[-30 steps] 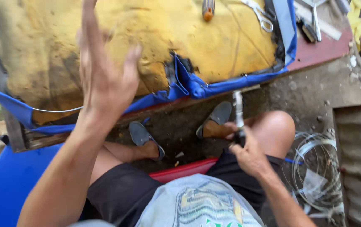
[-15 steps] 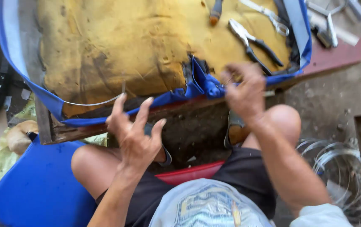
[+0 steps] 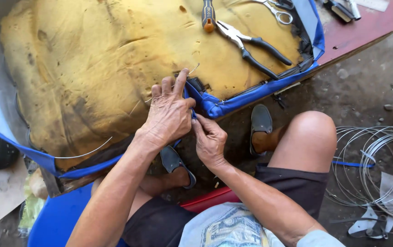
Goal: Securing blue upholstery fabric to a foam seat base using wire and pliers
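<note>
Two hands meet at the near edge of the blue cover (image 3: 215,107): the left hand (image 3: 169,114) presses down on top, the right hand (image 3: 209,139) pinches from just below.

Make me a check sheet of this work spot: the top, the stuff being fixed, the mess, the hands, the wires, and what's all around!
Surface: red-brown bench top, partly covered.
Job's things: worn yellow foam cushion with blue cover pulled around its edge.
Clutter: pliers, orange-handled screwdriver and scissors lie on the foam.
Hands: left hand presses the cover's edge onto the foam; right hand pinches the cover just below it.
Cables: coiled wire on the ground; a thin wire across the foam's edge.
Surroundings: dirt ground, blue sheet below.
</note>
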